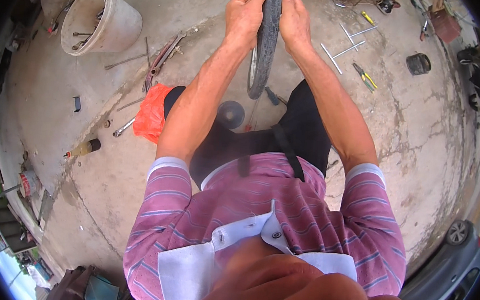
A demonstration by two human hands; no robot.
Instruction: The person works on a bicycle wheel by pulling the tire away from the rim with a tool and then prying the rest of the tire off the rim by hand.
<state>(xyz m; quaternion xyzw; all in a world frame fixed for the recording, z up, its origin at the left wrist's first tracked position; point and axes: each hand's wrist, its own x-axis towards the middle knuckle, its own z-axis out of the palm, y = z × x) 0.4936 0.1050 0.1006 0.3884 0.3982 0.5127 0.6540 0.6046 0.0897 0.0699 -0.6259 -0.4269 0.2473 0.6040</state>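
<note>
Both hands, the left hand (245, 14) and the right hand (294, 22), are clamped on the black tyre (267, 38) standing upright between them. Its bead seems only partly worked; a silver rim (253, 65) shows below the left hand.

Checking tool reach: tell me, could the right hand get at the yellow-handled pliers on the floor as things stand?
Probably not at once: the right hand grips the tyre, and the pliers lie apart to its right, though the floor between looks unobstructed.

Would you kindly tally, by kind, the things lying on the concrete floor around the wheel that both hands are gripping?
White bucket: 1
T-handled wrenches: 2
Yellow-handled pliers: 1
Orange bag: 1
Bottle: 1
Spanner: 1
Total: 7
Both hands, left hand and right hand, grip the tyre.
</note>
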